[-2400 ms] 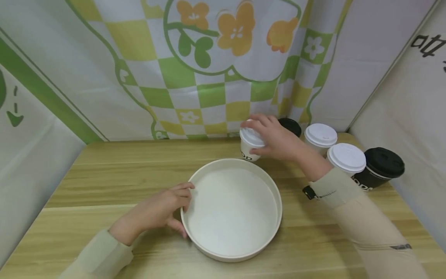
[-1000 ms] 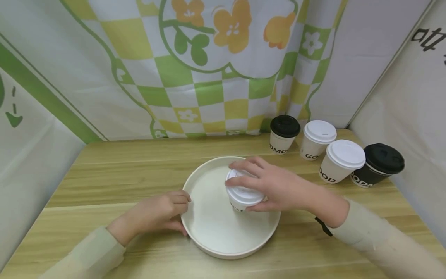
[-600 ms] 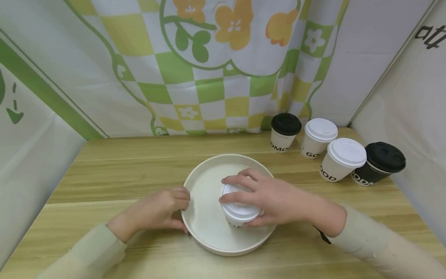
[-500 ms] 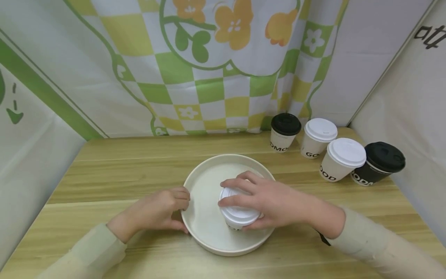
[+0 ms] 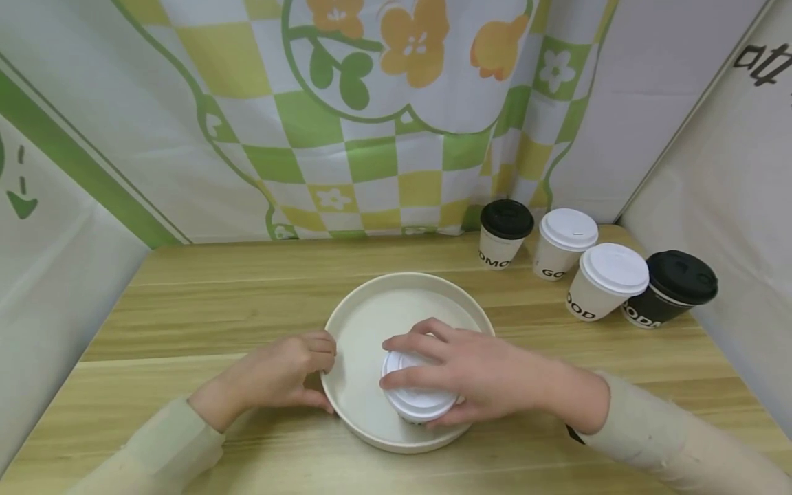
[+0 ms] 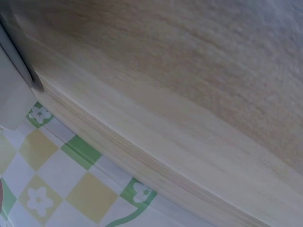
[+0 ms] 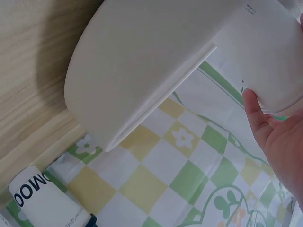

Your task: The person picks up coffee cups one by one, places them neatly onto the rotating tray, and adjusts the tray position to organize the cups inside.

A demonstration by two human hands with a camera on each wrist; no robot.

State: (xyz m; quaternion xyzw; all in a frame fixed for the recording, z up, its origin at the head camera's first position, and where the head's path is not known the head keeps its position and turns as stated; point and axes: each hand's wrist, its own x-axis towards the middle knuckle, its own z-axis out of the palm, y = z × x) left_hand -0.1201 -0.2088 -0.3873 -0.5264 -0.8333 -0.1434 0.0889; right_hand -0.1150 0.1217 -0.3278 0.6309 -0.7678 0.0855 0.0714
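A round cream tray [image 5: 361, 323] lies on the wooden table, and my left hand [image 5: 278, 375] holds its left rim, fingers over the edge and thumb outside. My right hand [image 5: 476, 375] grips a white paper cup by its white lid [image 5: 402, 400] from above, fingers spread over the lid and thumb low on the side. The cup is within the tray's near half; whether its base touches the tray is hidden. In the right wrist view, the cup [image 7: 279, 52] rises past the tray's wall [image 7: 137, 52], with my thumb against it. The left wrist view misses my left hand's grip.
At the back right stand a white cup with a black lid [image 5: 506, 221], two white-lidded cups [image 5: 566, 234] [image 5: 609, 275], and a black cup [image 5: 674, 289]. A checked flowered curtain [image 5: 371, 158] hangs behind the table [image 5: 204, 295], with pale side walls.
My right hand has carried the white-lidded cup from the back of the table into the tray, then toward its near side. My left hand has stayed at the tray's left rim.
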